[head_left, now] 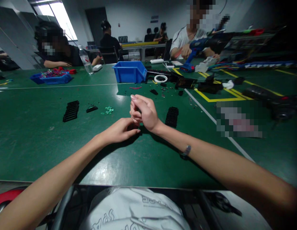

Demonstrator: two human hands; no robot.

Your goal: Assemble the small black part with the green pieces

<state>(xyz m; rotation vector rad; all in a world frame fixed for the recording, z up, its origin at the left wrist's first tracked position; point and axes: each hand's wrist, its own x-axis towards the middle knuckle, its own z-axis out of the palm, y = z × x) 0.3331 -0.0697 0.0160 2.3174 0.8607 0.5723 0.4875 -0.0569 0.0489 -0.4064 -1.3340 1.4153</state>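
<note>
My left hand [121, 130] rests on the green table [43, 134] with its fingers curled together, touching my right hand. My right hand [143, 111] is raised just above it, fingers pinched closed round something small and dark that I cannot make out. A black ridged part [172, 116] lies just right of my right wrist. Left of my hands lie a longer black ridged strip [71, 111], a small black piece [92, 108] and a little heap of green bits [109, 110].
A blue bin [130, 72] stands at the table's middle back, with small dark parts and a white tape ring [161, 78] beside it. A blue tray [51, 77] sits far left. Other people work across the table; one holds a blue power tool [198, 48].
</note>
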